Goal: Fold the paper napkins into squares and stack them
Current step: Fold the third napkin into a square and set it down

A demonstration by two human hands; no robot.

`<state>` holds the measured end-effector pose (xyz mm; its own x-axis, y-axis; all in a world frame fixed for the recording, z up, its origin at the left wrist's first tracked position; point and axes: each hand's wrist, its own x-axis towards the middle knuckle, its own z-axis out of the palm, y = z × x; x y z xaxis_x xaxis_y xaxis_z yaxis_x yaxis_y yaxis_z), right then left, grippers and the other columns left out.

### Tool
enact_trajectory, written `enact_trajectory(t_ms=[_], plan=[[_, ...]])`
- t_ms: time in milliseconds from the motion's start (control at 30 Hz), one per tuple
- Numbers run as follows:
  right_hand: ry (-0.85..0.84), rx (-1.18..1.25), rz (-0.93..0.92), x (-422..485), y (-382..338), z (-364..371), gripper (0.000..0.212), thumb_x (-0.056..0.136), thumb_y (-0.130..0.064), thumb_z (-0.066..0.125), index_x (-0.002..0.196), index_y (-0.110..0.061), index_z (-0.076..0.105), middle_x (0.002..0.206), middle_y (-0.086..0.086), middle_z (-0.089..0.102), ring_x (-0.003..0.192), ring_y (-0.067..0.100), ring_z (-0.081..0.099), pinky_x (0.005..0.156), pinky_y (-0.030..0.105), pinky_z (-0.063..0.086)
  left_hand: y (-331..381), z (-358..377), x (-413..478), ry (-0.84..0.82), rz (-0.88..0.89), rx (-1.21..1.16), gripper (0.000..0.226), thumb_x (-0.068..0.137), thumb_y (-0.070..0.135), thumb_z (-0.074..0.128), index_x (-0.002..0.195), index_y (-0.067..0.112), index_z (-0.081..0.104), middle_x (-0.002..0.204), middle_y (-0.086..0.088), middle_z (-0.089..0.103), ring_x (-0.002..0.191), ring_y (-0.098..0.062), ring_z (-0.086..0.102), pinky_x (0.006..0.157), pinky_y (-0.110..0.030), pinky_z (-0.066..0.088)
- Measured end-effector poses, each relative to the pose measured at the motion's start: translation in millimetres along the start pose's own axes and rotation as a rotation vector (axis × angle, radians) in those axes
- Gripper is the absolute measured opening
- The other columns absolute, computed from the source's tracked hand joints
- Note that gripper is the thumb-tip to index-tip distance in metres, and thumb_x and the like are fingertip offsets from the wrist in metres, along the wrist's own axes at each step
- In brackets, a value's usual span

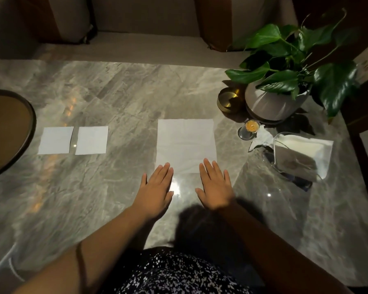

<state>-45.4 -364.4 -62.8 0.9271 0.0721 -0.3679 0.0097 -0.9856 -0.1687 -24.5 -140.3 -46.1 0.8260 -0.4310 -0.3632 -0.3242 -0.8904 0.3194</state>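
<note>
A large unfolded white napkin point(186, 143) lies flat on the marble table point(106, 187), right of centre. My left hand point(156, 187) rests palm down at its near left corner, fingertips touching the edge. At the near right corner my right hand point(216, 185) lies flat, fingertips just on the paper. Both hands are open and hold nothing. Two small folded napkin squares point(55, 140) point(91, 140) lie side by side at the left, apart from each other. A clear holder point(293, 160) with unfolded napkins point(308, 148) stands at the right.
A potted plant point(285, 85) in a grey pot, a brass bowl point(228, 100) and a small glass with a yellow top point(248, 130) crowd the far right. A crumpled tissue point(262, 137) lies beside the glass. A round dark tray point(6, 132) sits at the left edge. A sofa is beyond the table.
</note>
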Motion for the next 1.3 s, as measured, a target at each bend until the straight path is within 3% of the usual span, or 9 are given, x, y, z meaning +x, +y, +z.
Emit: enact_trajectory(t_ms=[233, 367, 467, 567, 767, 867, 1033, 1167, 1300], plan=[[0.246, 0.363, -0.022, 11.0, 24.5, -24.1, 0.055, 0.094, -0.03, 0.064, 0.145, -0.019, 0.049, 0.164, 0.006, 0.024, 0.151, 0.027, 0.02, 0.122, 0.046, 0.027, 0.9, -17.3, 8.6, 0.259, -0.009, -0.14, 0.049, 0.096, 0.024, 0.058, 0.144, 0.023, 0.047, 0.163, 0.002, 0.024, 0.15, -0.02, 0.021, 0.116, -0.058, 0.02], [0.244, 0.47, 0.065, 24.1, 39.9, -26.5, 0.042, 0.089, -0.024, 0.073, 0.128, -0.023, 0.057, 0.163, 0.005, 0.025, 0.152, 0.025, 0.018, 0.121, 0.047, 0.028, -9.9, -26.3, 22.1, 0.355, -0.104, -0.371, 0.033, 0.092, 0.017, 0.065, 0.125, 0.017, 0.062, 0.155, -0.002, 0.037, 0.14, -0.021, 0.038, 0.112, -0.054, 0.033], [0.22, 0.465, 0.054, 29.1, 43.8, -26.1, 0.037, 0.087, -0.027, 0.074, 0.12, -0.023, 0.059, 0.163, 0.006, 0.026, 0.153, 0.028, 0.017, 0.122, 0.047, 0.025, -14.8, -31.5, 34.2, 0.293, -0.088, -0.329, 0.033, 0.089, 0.024, 0.069, 0.121, 0.017, 0.063, 0.152, -0.004, 0.04, 0.14, -0.022, 0.038, 0.112, -0.054, 0.032], [0.223, 0.466, 0.032, 30.3, 41.5, -24.2, 0.034, 0.083, -0.026, 0.077, 0.113, -0.019, 0.061, 0.16, 0.01, 0.033, 0.15, 0.034, 0.02, 0.12, 0.051, 0.023, -11.4, -30.1, 39.6, 0.201, -0.133, -0.254, 0.034, 0.086, 0.031, 0.073, 0.118, 0.024, 0.061, 0.155, 0.0, 0.035, 0.145, -0.018, 0.029, 0.117, -0.052, 0.018], [0.34, 0.644, 0.052, 27.9, 33.2, -26.2, 0.016, 0.079, -0.007, 0.077, 0.086, -0.003, 0.064, 0.15, 0.019, 0.045, 0.145, 0.038, 0.033, 0.115, 0.054, 0.028, -7.4, -23.8, 39.4, 0.281, -0.18, -0.341, 0.008, 0.086, 0.021, 0.071, 0.089, 0.022, 0.063, 0.153, 0.002, 0.039, 0.144, -0.016, 0.03, 0.117, -0.054, 0.013], [0.361, 0.665, 0.05, 27.6, 31.5, -29.2, 0.011, 0.08, -0.002, 0.075, 0.077, -0.001, 0.064, 0.147, 0.021, 0.048, 0.141, 0.038, 0.038, 0.112, 0.054, 0.032, -7.7, -26.0, 39.8, 0.278, -0.181, -0.344, 0.008, 0.087, 0.019, 0.068, 0.081, 0.022, 0.065, 0.152, 0.003, 0.04, 0.142, -0.015, 0.032, 0.116, -0.052, 0.014], [0.396, 0.745, 0.018, 27.1, 33.1, -36.0, 0.013, 0.078, 0.003, 0.075, 0.073, 0.002, 0.062, 0.13, 0.024, 0.058, 0.136, 0.035, 0.045, 0.108, 0.055, 0.037, -11.9, -34.2, 40.3, 0.257, -0.116, -0.345, 0.01, 0.09, 0.019, 0.065, 0.081, 0.023, 0.062, 0.145, 0.003, 0.047, 0.138, -0.016, 0.036, 0.115, -0.05, 0.02], [0.362, 0.829, -0.02, 26.6, 37.2, -46.5, 0.015, 0.082, -0.003, 0.076, 0.073, 0.0, 0.064, 0.11, 0.018, 0.063, 0.125, 0.022, 0.049, 0.1, 0.049, 0.045, -15.7, -42.2, 42.9, 0.291, -0.031, -0.372, 0.008, 0.094, 0.013, 0.06, 0.087, 0.017, 0.059, 0.14, -0.002, 0.052, 0.134, -0.021, 0.042, 0.111, -0.053, 0.032], [0.337, 0.906, -0.06, 29.7, 41.7, -58.3, 0.013, 0.086, -0.006, 0.074, 0.08, -0.001, 0.064, 0.109, 0.014, 0.062, 0.125, 0.021, 0.052, 0.101, 0.035, 0.046, -12.5, -57.7, 47.3, 0.25, 0.0, -0.575, 0.018, 0.098, 0.015, 0.054, 0.085, 0.028, 0.052, 0.111, 0.005, 0.067, 0.108, -0.013, 0.06, 0.094, -0.038, 0.049]])
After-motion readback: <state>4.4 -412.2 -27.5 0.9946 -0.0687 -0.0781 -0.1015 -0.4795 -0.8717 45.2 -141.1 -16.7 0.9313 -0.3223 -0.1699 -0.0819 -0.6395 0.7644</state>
